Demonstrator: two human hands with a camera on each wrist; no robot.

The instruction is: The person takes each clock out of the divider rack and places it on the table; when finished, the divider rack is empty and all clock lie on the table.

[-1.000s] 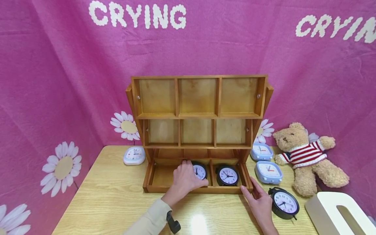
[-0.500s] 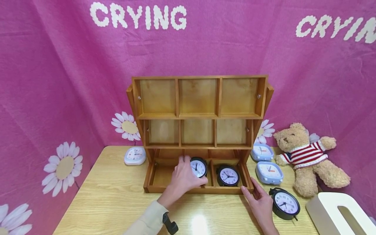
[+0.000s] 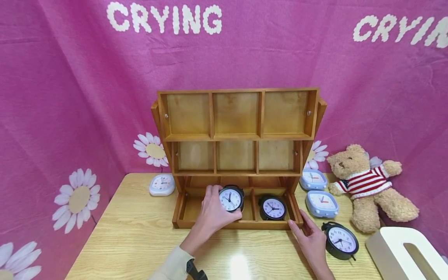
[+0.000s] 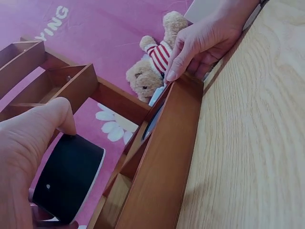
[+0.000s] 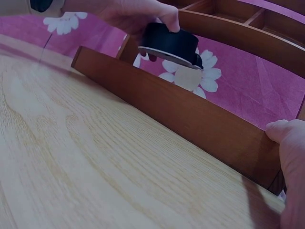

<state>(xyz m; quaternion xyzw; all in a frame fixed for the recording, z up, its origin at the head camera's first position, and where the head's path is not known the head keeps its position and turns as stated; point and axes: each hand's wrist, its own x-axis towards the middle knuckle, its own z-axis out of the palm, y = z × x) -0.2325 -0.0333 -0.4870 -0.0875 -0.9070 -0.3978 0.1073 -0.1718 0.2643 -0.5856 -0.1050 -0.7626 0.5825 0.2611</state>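
My left hand (image 3: 211,214) grips a round black alarm clock (image 3: 231,199) between thumb and fingers. The clock is raised above the bottom tier of a wooden compartment shelf (image 3: 238,224), its white dial facing up toward the head camera. In the left wrist view the black side of the alarm clock (image 4: 69,176) shows, clear of the tray. With thumb and fingers, my right hand (image 3: 311,245) holds the shelf's front right corner; the right wrist view has that thumb on the front board (image 5: 228,138). A second black alarm clock (image 3: 273,208) sits in the bottom right compartment.
Right of the shelf stand two blue clocks (image 3: 322,204) and a black alarm clock (image 3: 342,242). A teddy bear (image 3: 367,186) leans behind a white box (image 3: 406,249). At the left is a white clock (image 3: 162,184). A pink cloth (image 3: 238,58) hangs behind.
My left hand has lifted the black alarm clock out of the middle bottom compartment and shifted it slightly left. My right hand stays on the shelf's corner.
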